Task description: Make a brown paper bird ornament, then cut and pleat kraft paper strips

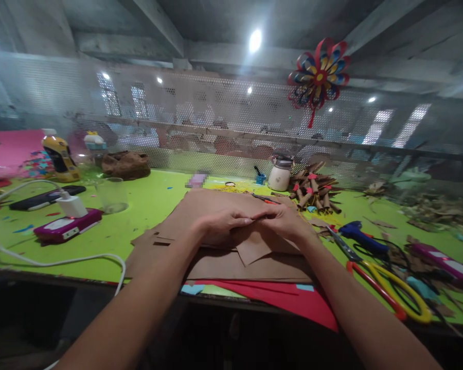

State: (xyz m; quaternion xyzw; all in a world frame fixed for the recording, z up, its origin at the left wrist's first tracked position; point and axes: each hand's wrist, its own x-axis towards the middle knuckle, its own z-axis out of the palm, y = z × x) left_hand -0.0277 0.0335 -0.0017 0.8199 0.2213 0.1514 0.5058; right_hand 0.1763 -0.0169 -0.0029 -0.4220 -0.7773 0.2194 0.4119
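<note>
My left hand (pixel 221 222) and my right hand (pixel 281 221) meet at the middle of the table, fingertips pinched close together. Between them is a small piece of brown paper (pixel 252 249), its pointed corner hanging toward me; the upper part is hidden by my fingers. Both hands appear closed on its upper edge. Under them lies a stack of larger brown paper sheets (pixel 196 205), uneven at the left side. Red paper (pixel 293 303) sticks out below the stack at the table's front edge. A small pair of scissors (pixel 268 199) lies just beyond my right hand.
Right: large yellow-and-red-handled scissors (pixel 397 293), a blue glue gun (pixel 360 237), a purple power strip (pixel 443 261). Behind: rolled brown paper pieces (pixel 316 190), a white jar (pixel 281 174). Left: a purple power strip with charger (pixel 67 226), a clear cup (pixel 113 196), a white cable (pixel 54 263).
</note>
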